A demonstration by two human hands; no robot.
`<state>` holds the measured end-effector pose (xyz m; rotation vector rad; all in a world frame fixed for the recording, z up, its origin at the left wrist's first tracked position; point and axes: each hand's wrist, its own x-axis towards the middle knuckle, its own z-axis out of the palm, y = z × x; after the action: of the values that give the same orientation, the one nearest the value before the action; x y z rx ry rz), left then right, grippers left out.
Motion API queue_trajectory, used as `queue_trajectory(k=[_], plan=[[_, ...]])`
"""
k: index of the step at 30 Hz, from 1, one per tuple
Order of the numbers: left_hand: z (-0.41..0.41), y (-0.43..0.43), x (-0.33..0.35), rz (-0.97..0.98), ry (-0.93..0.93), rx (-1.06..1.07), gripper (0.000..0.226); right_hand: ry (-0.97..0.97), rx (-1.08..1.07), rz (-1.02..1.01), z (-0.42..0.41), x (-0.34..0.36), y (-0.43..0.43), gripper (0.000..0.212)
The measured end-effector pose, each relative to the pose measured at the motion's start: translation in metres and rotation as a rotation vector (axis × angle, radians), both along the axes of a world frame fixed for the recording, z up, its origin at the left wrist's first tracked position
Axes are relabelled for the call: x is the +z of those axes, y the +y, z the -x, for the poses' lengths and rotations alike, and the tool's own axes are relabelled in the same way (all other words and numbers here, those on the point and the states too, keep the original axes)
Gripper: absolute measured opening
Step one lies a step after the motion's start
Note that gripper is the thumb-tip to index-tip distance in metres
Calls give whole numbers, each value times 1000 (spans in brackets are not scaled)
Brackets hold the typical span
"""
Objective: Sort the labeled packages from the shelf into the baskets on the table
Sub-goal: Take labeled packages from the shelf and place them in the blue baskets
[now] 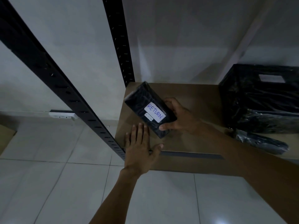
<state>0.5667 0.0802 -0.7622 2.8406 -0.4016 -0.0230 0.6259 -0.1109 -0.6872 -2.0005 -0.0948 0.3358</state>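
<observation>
Small stockroom or parcel storage room, by the look of it

Black slotted steel uprights (119, 41) cut through the upper left and centre of the frame, carrying a plain brown shelf board (194, 101), so it's basic bolt-together racking. At centre there's a black-wrapped parcel (142, 97) with a handwritten "RETURN" label (154, 112), and more black-wrapped bundles (258, 102) sit on the board at the right edge. Bare white walls (72, 46), white floor tiles (48, 183) across the bottom, and a power strip (62, 115) along the wall base at left. Pretty dim too.

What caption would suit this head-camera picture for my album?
Right hand holds a black plastic-wrapped package labelled RETURN over the brown shelf board; left hand spread open nearby.
</observation>
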Motion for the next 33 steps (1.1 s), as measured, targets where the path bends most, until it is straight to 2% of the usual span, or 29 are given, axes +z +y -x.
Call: queue_trajectory(k=[6,11,13,16,19,25,33], plan=[[6,0,3,-7,43,23,92,58,-58,-75,19,6,-2,85],[45,-3,27,-15,263,7,85,208,-147,-205,81,31,-20,71],[68,-5,49,32,370,6,73,258,-193,-257,113,50,-32,69],[112,-8,92,193,493,33,38,251,-306,-271,167,85,-55,66],[171,-14,134,329,609,79,33,291,-410,-349,240,126,-82,56],[304,-50,214,433,550,145,32,214,-526,-348,414,191,-147,56],[461,-139,310,406,533,-79,30,143,-655,-428,606,277,-223,67]])
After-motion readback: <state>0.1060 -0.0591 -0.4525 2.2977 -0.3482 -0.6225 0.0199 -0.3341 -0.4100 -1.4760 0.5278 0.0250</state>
